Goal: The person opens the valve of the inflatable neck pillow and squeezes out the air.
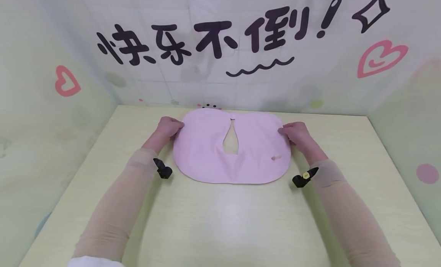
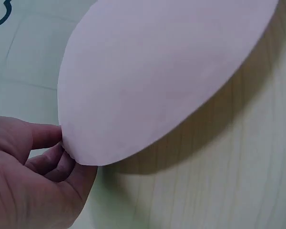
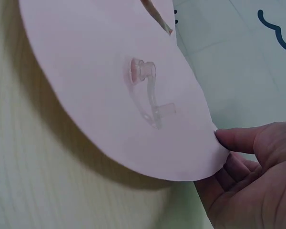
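A flat pink inflatable neck pillow [image 1: 200, 152] spans the space between my two hands, its rounded lower edge toward me. It has a teardrop-shaped hole in the middle with a narrow slit above. My left hand [image 1: 169, 127] pinches its left edge between thumb and fingers. On the opposite side, my right hand [image 1: 298, 133] pinches the right edge the same way. A clear plastic valve with its cap strap [image 3: 152, 95] shows on the pillow's right part. In the left wrist view the pillow's edge [image 2: 133, 148] casts a shadow on the wood below; some fingertips are hidden behind it.
Beneath the pillow is a light wooden table [image 1: 227, 221]. A white printed backdrop [image 1: 213, 79] with dark lettering rises behind its far edge, and printed walls stand at both sides. Black wrist cameras sit on both sleeved forearms.
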Demonstrator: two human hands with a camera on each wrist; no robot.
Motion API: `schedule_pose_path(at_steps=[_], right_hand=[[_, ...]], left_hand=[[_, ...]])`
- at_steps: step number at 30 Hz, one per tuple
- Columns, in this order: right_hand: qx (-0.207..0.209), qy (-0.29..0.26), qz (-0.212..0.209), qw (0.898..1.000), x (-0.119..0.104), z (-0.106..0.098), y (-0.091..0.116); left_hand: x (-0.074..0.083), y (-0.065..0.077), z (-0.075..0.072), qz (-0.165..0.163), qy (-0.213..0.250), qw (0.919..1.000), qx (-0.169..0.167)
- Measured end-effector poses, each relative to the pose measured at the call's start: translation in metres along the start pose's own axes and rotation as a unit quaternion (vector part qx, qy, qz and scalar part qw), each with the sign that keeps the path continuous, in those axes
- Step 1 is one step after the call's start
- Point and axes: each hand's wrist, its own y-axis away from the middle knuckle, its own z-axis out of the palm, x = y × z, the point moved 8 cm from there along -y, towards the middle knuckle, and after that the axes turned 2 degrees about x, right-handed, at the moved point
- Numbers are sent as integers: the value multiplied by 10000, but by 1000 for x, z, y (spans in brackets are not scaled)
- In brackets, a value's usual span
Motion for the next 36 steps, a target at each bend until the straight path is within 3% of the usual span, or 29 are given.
schedule_pose_path(at_steps=[3, 7, 16, 28, 36], right_hand=[[161, -303, -32, 9994, 2, -6, 0], [515, -555, -38, 9971, 5, -16, 0], [760, -661, -43, 9949, 14, -24, -1], [994, -255, -47, 9947, 25, -29, 2], [1168, 227, -455, 9919, 18, -31, 5]], left_hand=[[-3, -1, -2, 29, 425, 9991, 53], [-2, -2, -4, 170, 408, 9988, 229], [-2, -4, 3, 130, 2, 9997, 196], [1, -8, 10, 231, -409, 9989, 23], [13, -5, 9, 1048, -1179, 9870, 303]])
